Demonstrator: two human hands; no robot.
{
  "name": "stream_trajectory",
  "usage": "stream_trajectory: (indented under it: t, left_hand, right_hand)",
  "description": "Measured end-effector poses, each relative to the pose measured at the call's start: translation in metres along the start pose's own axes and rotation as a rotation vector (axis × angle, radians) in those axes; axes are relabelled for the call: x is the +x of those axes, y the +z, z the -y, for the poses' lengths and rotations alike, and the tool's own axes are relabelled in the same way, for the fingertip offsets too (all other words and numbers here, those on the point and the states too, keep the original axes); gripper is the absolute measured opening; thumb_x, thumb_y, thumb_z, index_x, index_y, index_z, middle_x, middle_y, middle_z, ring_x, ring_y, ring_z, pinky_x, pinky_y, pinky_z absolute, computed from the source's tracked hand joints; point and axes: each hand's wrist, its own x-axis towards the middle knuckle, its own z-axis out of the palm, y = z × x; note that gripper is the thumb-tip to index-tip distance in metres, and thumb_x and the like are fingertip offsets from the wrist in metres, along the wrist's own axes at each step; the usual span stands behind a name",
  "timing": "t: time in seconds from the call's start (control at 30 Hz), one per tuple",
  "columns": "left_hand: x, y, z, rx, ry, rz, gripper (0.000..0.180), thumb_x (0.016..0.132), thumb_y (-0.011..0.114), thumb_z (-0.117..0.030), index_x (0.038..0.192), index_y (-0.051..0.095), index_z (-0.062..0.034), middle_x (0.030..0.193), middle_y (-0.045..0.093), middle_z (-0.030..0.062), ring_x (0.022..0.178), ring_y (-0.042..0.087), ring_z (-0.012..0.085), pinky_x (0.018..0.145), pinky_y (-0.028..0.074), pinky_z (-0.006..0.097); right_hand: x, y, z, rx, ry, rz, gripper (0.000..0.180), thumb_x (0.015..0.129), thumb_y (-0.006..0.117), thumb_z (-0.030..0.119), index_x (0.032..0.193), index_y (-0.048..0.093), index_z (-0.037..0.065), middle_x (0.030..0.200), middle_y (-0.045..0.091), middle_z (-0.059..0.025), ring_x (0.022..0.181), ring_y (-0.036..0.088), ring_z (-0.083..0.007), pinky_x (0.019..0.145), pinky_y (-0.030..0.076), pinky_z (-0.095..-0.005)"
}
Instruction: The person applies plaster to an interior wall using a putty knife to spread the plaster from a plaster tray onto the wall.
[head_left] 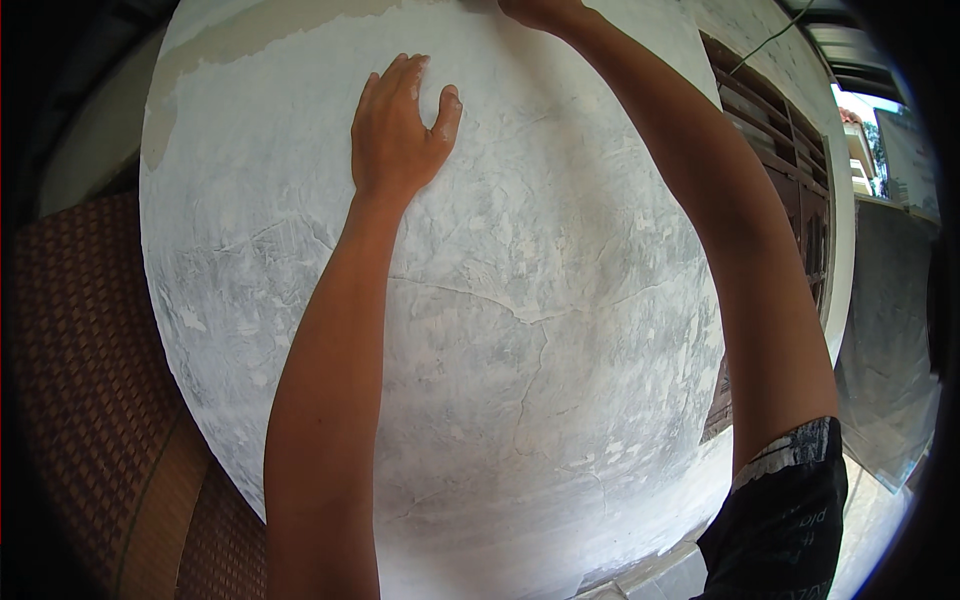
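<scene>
A whitewashed wall (560,400) with cracks and patchy, flaking paint fills the middle of the view. My left hand (400,130) lies against it, fingers stretched upward and thumb apart, white smears on the fingertips; it holds nothing. Higher and to the right, my right hand (545,12) reaches to the top edge of the picture. Only its wrist side shows, so its fingers and anything in them are cut off. A beige-grey band (250,40) without the white coat runs along the top left of the wall.
Woven brown matting (80,380) stands along the left. At the right are a dark wooden louvred window or door (790,160), a thin green cord (775,38) and a grey sheet (885,330). A pale ledge (650,580) sits at the wall's foot.
</scene>
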Motion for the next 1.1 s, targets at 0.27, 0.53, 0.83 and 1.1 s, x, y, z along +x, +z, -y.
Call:
stream_trajectory:
  t: [0.27,0.53,0.83,1.1]
  left_hand:
    - [0.000,-0.009,0.008,0.003,-0.008,0.024,0.047,0.096,0.059,-0.032,0.130,0.063,0.0007,0.134,0.064,0.0176,0.132,0.056,0.0299,0.120,0.034,0.045]
    - [0.003,0.005,-0.004,-0.022,0.016,-0.002,0.047,0.095,0.060,-0.032,0.129,0.063,0.0008,0.132,0.065,0.0175,0.131,0.057,0.0303,0.119,0.036,0.045]
    - [0.000,-0.009,0.007,0.009,0.009,0.023,0.047,0.095,0.060,-0.032,0.129,0.064,0.0004,0.134,0.064,0.0177,0.131,0.056,0.0301,0.119,0.035,0.045]
    - [0.000,0.002,0.000,-0.019,0.015,0.005,0.045,0.098,0.059,-0.032,0.134,0.061,-0.0041,0.136,0.063,0.0187,0.129,0.057,0.0335,0.120,0.035,0.044]
  right_hand:
    - [-0.037,-0.022,0.039,0.087,-0.180,0.117,0.011,0.078,0.064,0.001,0.081,0.072,-0.005,0.083,0.070,-0.0252,0.080,0.069,-0.0399,0.074,0.054,-0.0481]
    - [0.000,0.016,-0.022,-0.022,0.011,0.012,0.013,0.086,0.064,0.005,0.087,0.074,-0.003,0.093,0.072,-0.0254,0.086,0.070,-0.0410,0.077,0.055,-0.0474]
    - [-0.007,-0.015,0.048,0.121,0.028,0.017,0.013,0.081,0.063,0.001,0.084,0.074,-0.004,0.087,0.070,-0.0278,0.082,0.069,-0.0416,0.074,0.055,-0.0485]
    - [-0.007,0.006,0.035,-0.047,-0.094,0.108,0.015,0.088,0.064,0.005,0.086,0.072,-0.007,0.090,0.070,-0.0291,0.087,0.070,-0.0434,0.077,0.057,-0.0477]
